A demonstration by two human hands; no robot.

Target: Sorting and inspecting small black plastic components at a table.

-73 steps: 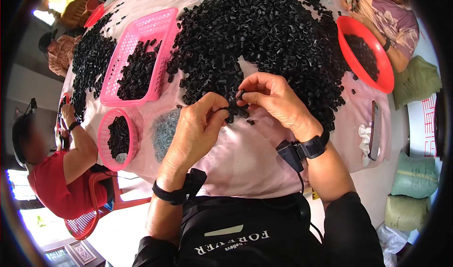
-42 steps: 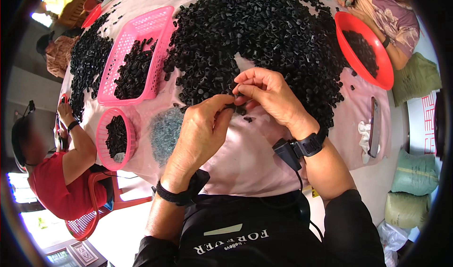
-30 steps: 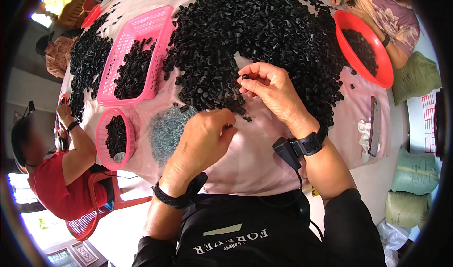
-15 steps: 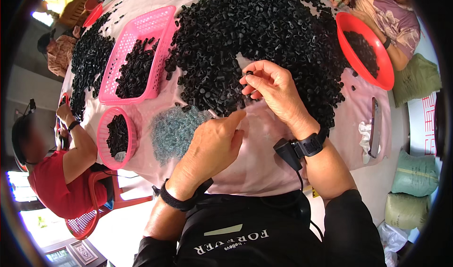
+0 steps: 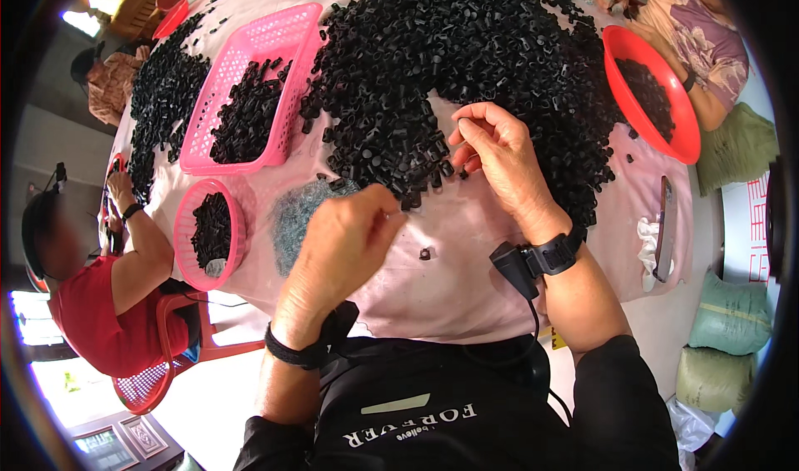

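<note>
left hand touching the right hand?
Apart. Head view: pink cloth and black pieces show between the left hand and the right hand.

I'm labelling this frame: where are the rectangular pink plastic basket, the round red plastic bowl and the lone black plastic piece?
rectangular pink plastic basket (image 5: 293, 32): head view, far rim.
round red plastic bowl (image 5: 676, 138): head view, near rim.
lone black plastic piece (image 5: 425, 254): head view, its middle.

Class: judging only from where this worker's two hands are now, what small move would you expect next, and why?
Probably the left hand dips to the grey-green heap of small bits just beside its fingers. The right hand is pinched at the edge of the pile of black pieces, apparently with one ready.
</note>
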